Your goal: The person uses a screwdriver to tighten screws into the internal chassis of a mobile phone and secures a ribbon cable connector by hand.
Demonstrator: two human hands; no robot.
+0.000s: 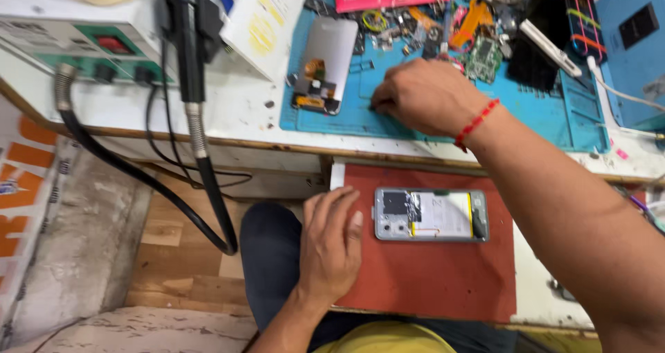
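Left hand: the left hand point(331, 245) lies flat on the near-left edge of the red board point(429, 270), fingers released and holding nothing; it seems to steady the board on the lap.
Right hand: the right hand point(422, 96) reaches far onto the blue mat point(540, 110), fingers curled down at the mat; whether they pinch a small part I cannot tell.
Phone: the opened phone point(431, 214) lies flat, back up, mid-board, just right of the left hand, insides exposed.
Second phone: another opened phone point(324, 65) lies on the mat, left of the right hand.
Mat contents: a circuit board point(483, 58) and loose small parts crowd its far edge.
Tabletop: the white tabletop point(235, 110) carries the mat; a station point(76, 34) stands far left.
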